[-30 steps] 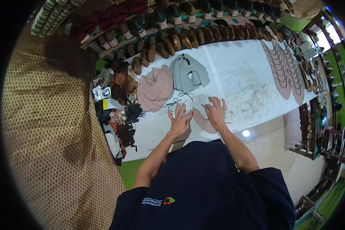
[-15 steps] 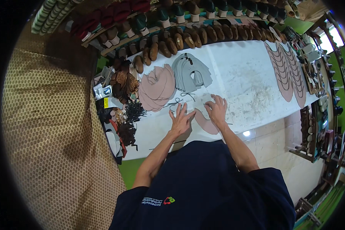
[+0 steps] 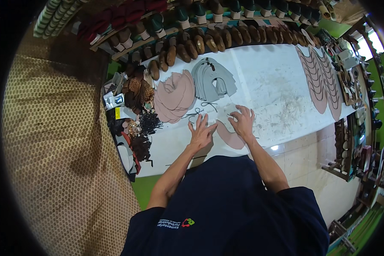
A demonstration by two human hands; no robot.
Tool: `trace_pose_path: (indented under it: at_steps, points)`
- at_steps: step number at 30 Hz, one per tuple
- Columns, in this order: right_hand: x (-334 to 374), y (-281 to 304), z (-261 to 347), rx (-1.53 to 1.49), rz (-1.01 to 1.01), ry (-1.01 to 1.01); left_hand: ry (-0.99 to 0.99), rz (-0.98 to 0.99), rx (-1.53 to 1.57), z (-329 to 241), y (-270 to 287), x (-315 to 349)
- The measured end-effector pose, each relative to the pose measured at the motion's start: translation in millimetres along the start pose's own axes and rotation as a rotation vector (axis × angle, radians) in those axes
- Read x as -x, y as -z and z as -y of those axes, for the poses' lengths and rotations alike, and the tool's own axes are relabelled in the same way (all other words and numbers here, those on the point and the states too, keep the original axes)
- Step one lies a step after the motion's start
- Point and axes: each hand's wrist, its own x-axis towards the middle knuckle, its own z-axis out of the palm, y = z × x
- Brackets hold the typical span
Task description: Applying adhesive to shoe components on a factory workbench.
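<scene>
A curved pink shoe-upper piece lies on the white table near its front edge, in front of my body. My left hand is at its left tip, thumb and forefinger pinched together there while the other fingers spread away. Over its right arm is my right hand, fingers bent, with thumb and forefinger close together at the piece's inner edge. That end of the piece is partly hidden by the hand. Thin dark cords lie just beyond my left fingers.
A fanned pink stack of cut pieces and a grey stack lie farther back. Wooden shoe lasts line the back edge. Dark scraps crowd the left end. Overlapping pink pieces with dark edges lie at the right.
</scene>
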Motion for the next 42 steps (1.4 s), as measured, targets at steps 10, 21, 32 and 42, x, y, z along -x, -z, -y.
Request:
trace_pose_path:
  at_steps: [10,21,32,42]
  points:
    - [-8.8,4.4,-2.8,0.009,0.034,0.003,-0.008,-0.001,-0.009,1.2,-0.1,-2.0]
    - [-9.6,2.3,-10.1,0.023,0.013,0.048,-0.028,-0.009,-0.009,2.4,0.3,-5.2]
    - [0.0,-5.9,6.6,-0.005,0.094,0.162,0.074,-0.118,0.09,-16.3,12.1,-23.4]
    - [9.0,-5.8,13.9,-0.036,0.158,0.167,0.088,-0.097,0.221,-21.6,9.0,-33.3]
